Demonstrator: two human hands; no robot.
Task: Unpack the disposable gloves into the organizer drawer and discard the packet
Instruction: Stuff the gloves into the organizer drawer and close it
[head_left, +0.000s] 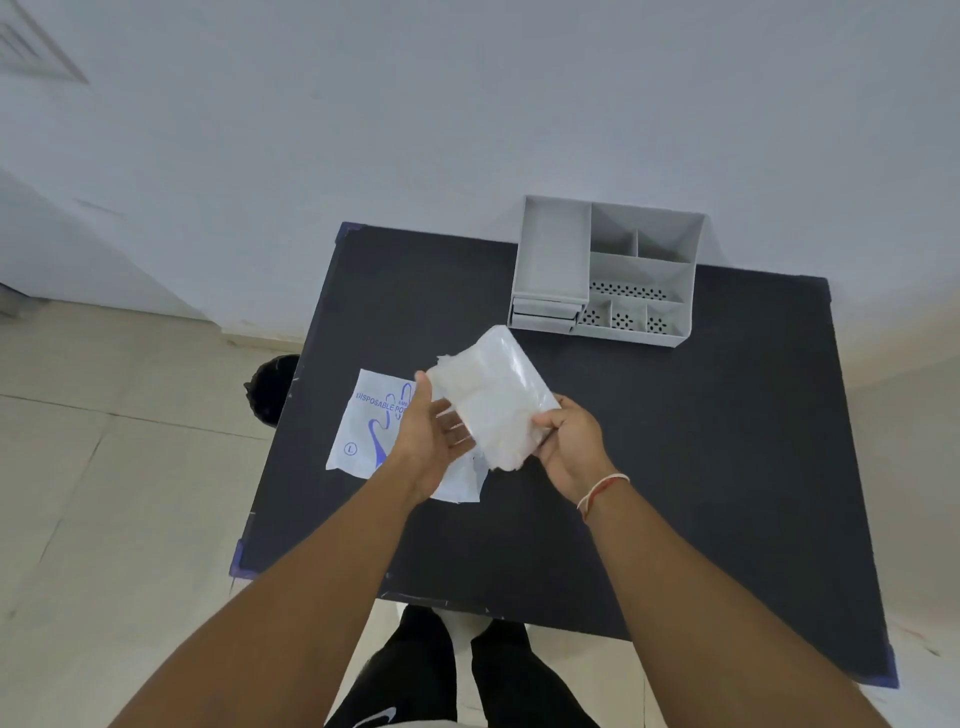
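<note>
Stack of clear disposable gloves (491, 397) is out of the packet, held above the black table (675, 467). Right hand (569, 439) pinches its near edge; left hand (434, 434) is open, fingers spread, cupping the side. Empty printed packet (371, 428) lies flat at 9 o'clock of the stack.

Suggest squaring the stack before going to the grey organizer (605, 270) at 1 o'clock; its drawers (544, 310) look shut, hard to confirm. Dark bin (270, 387), 9 o'clock, mostly hidden by the table edge.
</note>
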